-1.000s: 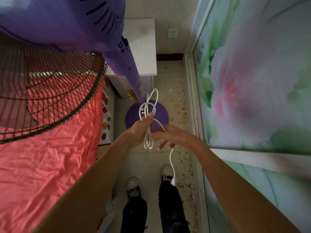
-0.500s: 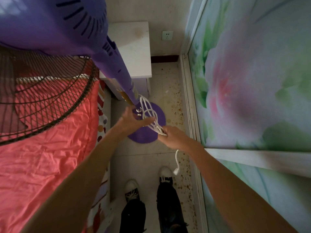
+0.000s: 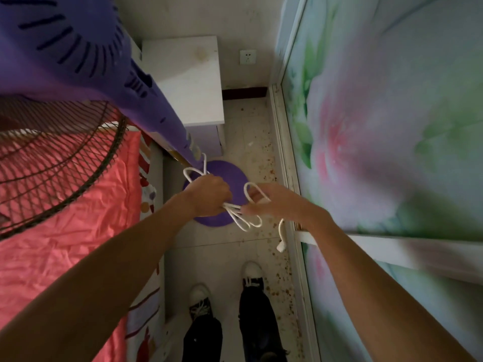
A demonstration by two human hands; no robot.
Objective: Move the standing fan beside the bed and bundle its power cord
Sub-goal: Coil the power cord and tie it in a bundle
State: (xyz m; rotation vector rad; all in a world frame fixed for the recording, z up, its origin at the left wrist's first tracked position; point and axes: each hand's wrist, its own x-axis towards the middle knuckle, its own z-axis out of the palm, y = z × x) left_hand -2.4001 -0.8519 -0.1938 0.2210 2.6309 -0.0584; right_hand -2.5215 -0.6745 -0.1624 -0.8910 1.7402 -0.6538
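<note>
At the left edge of the view lies the bed [image 3: 52,218] with a wrinkled coral-pink cover, and over it hangs the dark wire grille [image 3: 52,163] of the purple standing fan [image 3: 78,56]. The fan's pole [image 3: 167,126] comes down at a slant in the picture to its round purple base [image 3: 222,171], which stands on the tiled floor [image 3: 258,158] just beside the bed edge and in front of a white bedside cabinet [image 3: 185,79]. So I judge that the first part of the task, placing the fan beside the bed, is already done, and only the cord work is left. The left hand [image 3: 209,195] is closed in a fist around the white power cord [image 3: 243,218], with several loops coming out above the knuckles and more loops below. The gathered cord has its long axis running from upper left, near the foot of the pole, to lower right, above the base. The right hand [image 3: 271,202] is half open, its fingers [image 3: 257,197] hooked through one loose loop and pinching the strand. From there the free end hangs down near the sliding door with the flower picture [image 3: 379,142] and finishes in the plug [image 3: 281,247], which points to the floor. The bundle looks loose and not yet tied, so in my opinion the wrapping of the free end around the loops remains. A wall socket [image 3: 247,56] is on the far wall.
</note>
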